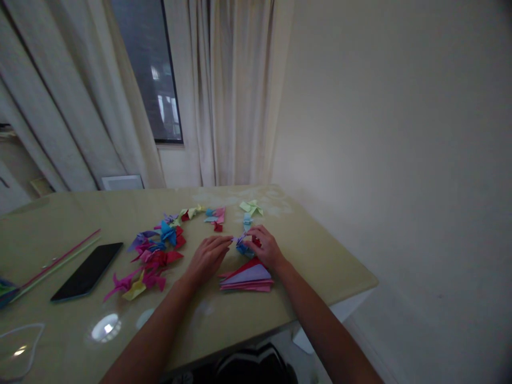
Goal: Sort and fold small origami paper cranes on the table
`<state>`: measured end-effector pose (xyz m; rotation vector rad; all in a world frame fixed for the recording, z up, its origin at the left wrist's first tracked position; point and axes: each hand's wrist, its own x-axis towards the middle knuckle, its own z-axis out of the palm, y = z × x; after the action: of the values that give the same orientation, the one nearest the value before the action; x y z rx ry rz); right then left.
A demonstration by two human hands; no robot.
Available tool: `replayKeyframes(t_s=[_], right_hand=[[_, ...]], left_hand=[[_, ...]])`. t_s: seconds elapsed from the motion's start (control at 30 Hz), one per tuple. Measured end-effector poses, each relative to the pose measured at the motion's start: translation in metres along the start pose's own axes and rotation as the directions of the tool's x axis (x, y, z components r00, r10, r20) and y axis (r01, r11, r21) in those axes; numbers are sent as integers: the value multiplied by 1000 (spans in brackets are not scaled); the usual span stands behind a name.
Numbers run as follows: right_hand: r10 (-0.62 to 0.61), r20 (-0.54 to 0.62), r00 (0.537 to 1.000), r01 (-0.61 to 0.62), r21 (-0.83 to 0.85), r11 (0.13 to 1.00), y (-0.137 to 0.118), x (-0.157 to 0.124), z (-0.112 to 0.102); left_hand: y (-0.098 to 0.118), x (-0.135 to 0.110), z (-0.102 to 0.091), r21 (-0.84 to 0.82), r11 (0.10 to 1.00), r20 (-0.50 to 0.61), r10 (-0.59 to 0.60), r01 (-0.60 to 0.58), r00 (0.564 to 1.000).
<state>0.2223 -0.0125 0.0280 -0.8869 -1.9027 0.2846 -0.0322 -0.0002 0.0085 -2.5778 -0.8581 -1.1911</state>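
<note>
the right grip (264, 246) looks pinched on a small lavender paper fold (240, 239), which sits between both grips; the left grip (210, 256) reaches its left end with extended fingers, though whether they are clamped on it i cannot tell. just below the right grip's fingertips is blue folded paper (245, 249), and nearer the body lies a stack of folded sheets (248, 275). left of the left grip, colourful paper figures (160, 260) spread across the tabletop (316, 261), with a black phone (88, 272) farther left.
</note>
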Motion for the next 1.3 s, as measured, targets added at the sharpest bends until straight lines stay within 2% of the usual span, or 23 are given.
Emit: replayKeyframes(t_s=[0.2,0.3,0.37,0.43,0.5,0.57,0.63,0.73,0.93,1.03,1.2,1.3], right_hand=[[-33,15,999,33,-42,999,1,0,4],[39,-59,997,-42,-60,997,5,0,7],[115,-149,982,-124,-54,991,11,2,5],[185,-252,950,-205,-55,977,21,5,1],[241,-325,914,-284,-91,954,35,7,-4],[286,-358,889,-355,-144,924,51,8,-6],[314,-359,879,-397,-186,899,66,7,-6],[340,-344,875,-427,-219,877,81,4,-2],[404,-332,853,-496,-270,825,90,1,0],[426,-321,846,-515,-285,808,89,0,1],[413,-279,867,-487,-294,823,82,0,3],[391,-280,877,-465,-288,837,74,1,-1]], left_hand=[[0,-3,1,-7,1000,-11,2,-2,1000],[-1,-2,3,-16,1000,16,-26,26,1000],[-4,0,4,2,993,58,-120,120,991],[-9,2,7,61,964,116,-266,260,957],[-15,5,11,155,910,171,-407,384,897],[-21,8,16,236,862,224,-497,448,838],[-25,11,20,272,840,275,-535,469,799],[-26,14,22,282,834,314,-548,475,775],[-24,16,17,299,842,322,-533,450,782],[-25,16,18,302,836,322,-541,458,777],[-31,17,21,261,856,391,-517,447,762],[-32,17,21,246,858,392,-514,452,763]])
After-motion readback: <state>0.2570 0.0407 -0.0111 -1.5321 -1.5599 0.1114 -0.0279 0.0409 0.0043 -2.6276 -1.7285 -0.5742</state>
